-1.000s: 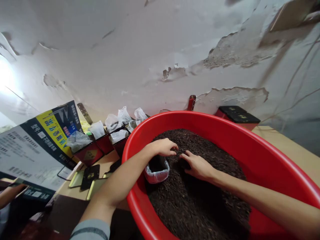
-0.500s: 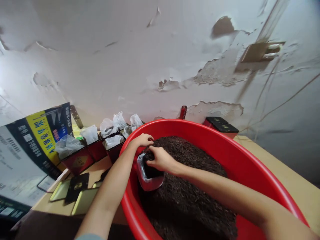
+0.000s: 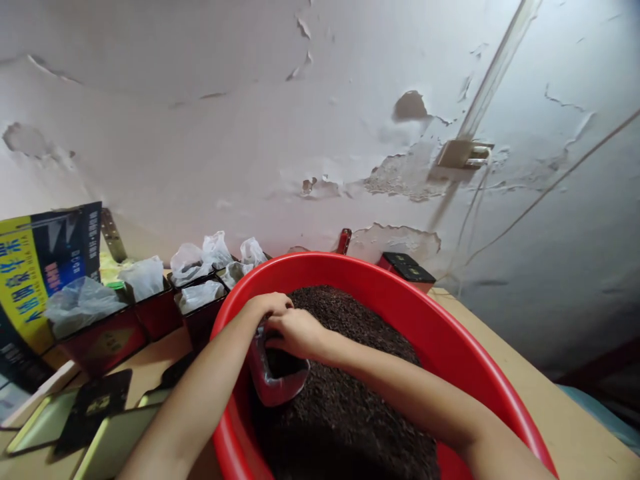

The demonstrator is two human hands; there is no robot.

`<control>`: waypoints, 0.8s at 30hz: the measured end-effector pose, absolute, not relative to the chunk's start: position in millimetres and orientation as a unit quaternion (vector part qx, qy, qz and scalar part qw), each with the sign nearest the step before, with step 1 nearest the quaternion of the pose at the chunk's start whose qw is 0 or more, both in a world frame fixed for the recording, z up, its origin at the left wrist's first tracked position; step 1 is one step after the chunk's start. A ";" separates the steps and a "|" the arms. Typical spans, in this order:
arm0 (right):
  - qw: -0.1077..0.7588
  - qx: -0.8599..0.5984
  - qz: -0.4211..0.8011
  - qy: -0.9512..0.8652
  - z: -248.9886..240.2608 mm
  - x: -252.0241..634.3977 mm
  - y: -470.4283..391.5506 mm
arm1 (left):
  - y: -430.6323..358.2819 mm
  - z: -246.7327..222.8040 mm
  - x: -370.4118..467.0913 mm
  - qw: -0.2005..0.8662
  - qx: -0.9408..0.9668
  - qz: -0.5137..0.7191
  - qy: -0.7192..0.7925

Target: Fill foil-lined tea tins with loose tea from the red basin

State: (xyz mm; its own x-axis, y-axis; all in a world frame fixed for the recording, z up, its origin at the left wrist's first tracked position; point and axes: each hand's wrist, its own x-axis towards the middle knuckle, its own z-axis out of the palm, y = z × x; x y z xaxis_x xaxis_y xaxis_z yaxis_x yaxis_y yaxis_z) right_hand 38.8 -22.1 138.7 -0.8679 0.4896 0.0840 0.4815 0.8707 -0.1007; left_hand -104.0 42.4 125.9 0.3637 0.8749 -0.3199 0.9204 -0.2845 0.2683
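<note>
Inside a big red basin (image 3: 483, 373) lies a heap of dark, loose dried leaves that look like tea leaves (image 3: 360, 333). A box lined with a clear plastic bag (image 3: 280, 390) stands near the basin's left wall, partly filled with dark leaves. My left hand (image 3: 270, 305) curls over the far side of this box, its fingertips mostly hidden. My right hand (image 3: 297, 331) reaches over the mouth from the right, fingers bent in and touching the left hand. What the fingers pinch does not show.
Left of the basin stand several dark red boxes (image 3: 107, 347) with plastic bags poking out. Flat lids (image 3: 93, 407) lie before them on the wooden table (image 3: 560, 407). A printed bag (image 3: 45, 267) leans at far left. Black-topped boxes (image 3: 407, 267) stand behind, near the peeling wall (image 3: 225, 133).
The view has shifted to the right, so things appear further left. My right hand has come closer to my left hand over the lined box's mouth.
</note>
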 end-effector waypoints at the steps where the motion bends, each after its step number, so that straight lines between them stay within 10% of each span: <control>1: 0.084 -0.269 0.029 -0.959 141.7 48.8 -13.8 | 43.5 126.5 -104.9 0.209 0.797 -0.063 0.562; 9: 0.012 -0.519 0.002 -0.855 78.9 135.3 61.2 | 45.8 125.2 -106.2 0.212 0.789 -0.073 0.572; 24: 0.203 -0.477 0.085 -0.851 66.9 148.8 72.9 | 38.1 144.4 -117.1 0.377 0.762 -0.027 0.525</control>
